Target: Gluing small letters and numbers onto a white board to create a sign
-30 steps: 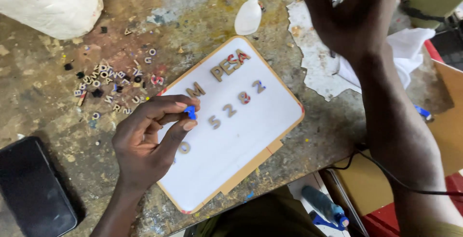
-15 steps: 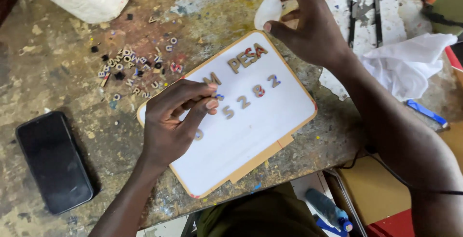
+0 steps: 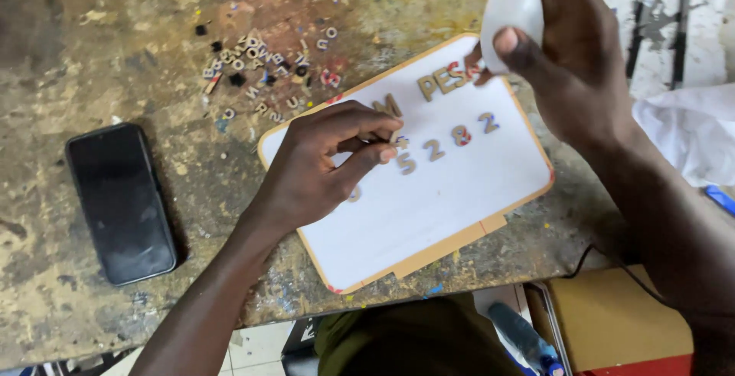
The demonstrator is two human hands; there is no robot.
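Left hand (image 3: 321,165) pinching small piece onto board (image 3: 459,207) to seat it; right hand (image 3: 570,54) gripping white bottle (image 3: 511,8) overhead, nozzle down.

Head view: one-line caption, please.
Left hand pinches a small piece on the white board; right hand holds a white bottle.

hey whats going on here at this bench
A person is setting small cut-out letters and digits on a white board with a wooden edge. The left hand pinches a small piece against the board, beside the row of digits. The right hand holds a white squeeze bottle over the board's top edge. Loose letters and a black phone lie on the worn bench.
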